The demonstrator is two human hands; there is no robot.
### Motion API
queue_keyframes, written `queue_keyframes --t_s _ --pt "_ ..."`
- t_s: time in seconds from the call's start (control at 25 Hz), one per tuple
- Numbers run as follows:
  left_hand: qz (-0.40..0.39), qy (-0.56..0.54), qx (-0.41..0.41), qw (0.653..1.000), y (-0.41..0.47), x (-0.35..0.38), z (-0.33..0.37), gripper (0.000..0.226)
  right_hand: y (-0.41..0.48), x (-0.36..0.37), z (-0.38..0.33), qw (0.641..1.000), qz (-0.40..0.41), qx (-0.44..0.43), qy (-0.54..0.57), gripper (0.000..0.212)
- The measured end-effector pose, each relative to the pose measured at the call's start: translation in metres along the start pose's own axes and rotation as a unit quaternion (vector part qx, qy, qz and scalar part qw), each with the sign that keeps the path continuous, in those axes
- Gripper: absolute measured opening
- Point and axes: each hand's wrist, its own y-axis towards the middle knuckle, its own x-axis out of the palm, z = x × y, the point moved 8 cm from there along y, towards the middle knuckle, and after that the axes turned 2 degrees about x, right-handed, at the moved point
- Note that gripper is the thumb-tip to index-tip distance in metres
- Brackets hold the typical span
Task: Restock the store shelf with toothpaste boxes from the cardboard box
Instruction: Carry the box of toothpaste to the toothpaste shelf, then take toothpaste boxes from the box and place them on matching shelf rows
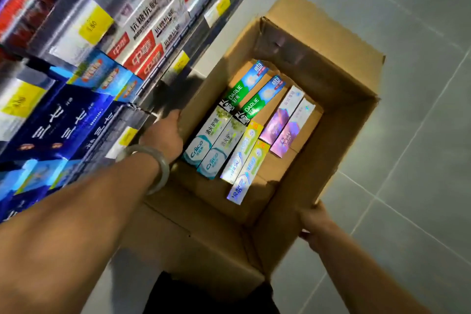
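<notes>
An open cardboard box (318, 120) sits low in front of me, flaps up. Inside lie several toothpaste boxes in pairs: two green Darlie boxes (251, 89), two white-green ones (216, 143), two yellow-silver ones (246, 163) and two pink-purple ones (288, 122). My left hand (165, 132), with a pale bangle on the wrist, grips the box's left wall, fingers hidden behind it. My right hand (314, 224) holds the box's near right wall at its lower corner. The store shelf (102, 64) rises on the left, filled with toothpaste boxes.
Yellow price tags (95, 24) line the shelf edges. Blue toothpaste boxes (63, 120) fill the lower shelf, red-and-white ones (150, 41) the shelf above. Grey tiled floor (407, 84) spreads to the right of the box. My dark clothing shows at the bottom.
</notes>
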Motion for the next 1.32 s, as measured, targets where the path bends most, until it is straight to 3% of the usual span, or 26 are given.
queue_keyframes --t_s 0.12,0.2,0.28,0.36,0.4,0.48,0.6,0.64,0.8,0.88,0.96,1.0,1.08,1.16,1.24,1.32 --pt "0.001 0.015 0.001 1.0 0.007 0.0 -0.011 0.053 -0.007 0.01 -0.008 0.989 -0.071 0.01 -0.132 0.03" --pt "0.012 -0.036 -0.01 0.999 0.0 -0.002 -0.013 0.06 -0.005 0.005 -0.02 0.951 -0.011 -0.04 -0.306 0.037" --pt "0.036 -0.057 0.012 0.998 -0.017 -0.003 -0.006 0.062 -0.013 0.004 -0.034 0.86 0.038 -0.088 -0.502 0.038" --pt "0.053 -0.022 0.05 0.997 -0.04 0.0 0.006 0.061 -0.024 0.013 -0.046 0.775 0.025 -0.124 -0.619 0.034" --pt "0.047 -0.013 0.064 0.997 -0.051 0.007 0.01 0.06 -0.03 0.019 -0.052 0.778 0.01 -0.134 -0.614 0.032" --pt "-0.012 -0.023 0.06 0.998 -0.067 0.031 0.011 0.054 -0.041 0.035 -0.064 0.829 -0.022 -0.158 -0.535 0.027" --pt "-0.175 -0.144 -0.066 0.972 -0.075 0.076 -0.006 0.045 -0.043 0.074 -0.075 0.856 -0.075 -0.203 -0.469 0.02" --pt "-0.191 -0.196 -0.114 0.955 -0.074 0.086 -0.01 0.041 -0.041 0.088 -0.077 0.855 -0.09 -0.209 -0.465 0.019" --pt "-0.127 -0.382 -0.255 0.879 -0.057 0.122 -0.015 0.035 -0.02 0.138 -0.083 0.834 -0.128 -0.245 -0.477 0.026" --pt "-0.083 -0.454 -0.311 0.83 -0.039 0.14 -0.023 0.039 0.001 0.153 -0.089 0.809 -0.109 -0.258 -0.517 0.028" --pt "-0.039 -0.479 -0.351 0.804 -0.019 0.155 -0.039 0.048 0.027 0.164 -0.102 0.786 -0.068 -0.272 -0.551 0.036" --pt "-0.024 -0.478 -0.366 0.798 -0.009 0.161 -0.047 0.052 0.04 0.17 -0.112 0.787 -0.054 -0.283 -0.545 0.042" --pt "0.0 -0.488 -0.398 0.776 0.006 0.17 -0.059 0.054 0.056 0.183 -0.134 0.825 -0.063 -0.303 -0.472 0.059" --pt "0.002 -0.555 -0.404 0.727 0.017 0.188 -0.061 0.049 0.069 0.198 -0.153 0.853 -0.059 -0.329 -0.402 0.074" --pt "-0.011 -0.624 -0.393 0.675 0.023 0.201 -0.053 0.049 0.075 0.208 -0.165 0.844 -0.007 -0.36 -0.398 0.07" --pt "-0.011 -0.63 -0.384 0.675 0.026 0.207 -0.05 0.06 0.078 0.212 -0.168 0.835 0.034 -0.38 -0.397 0.072"
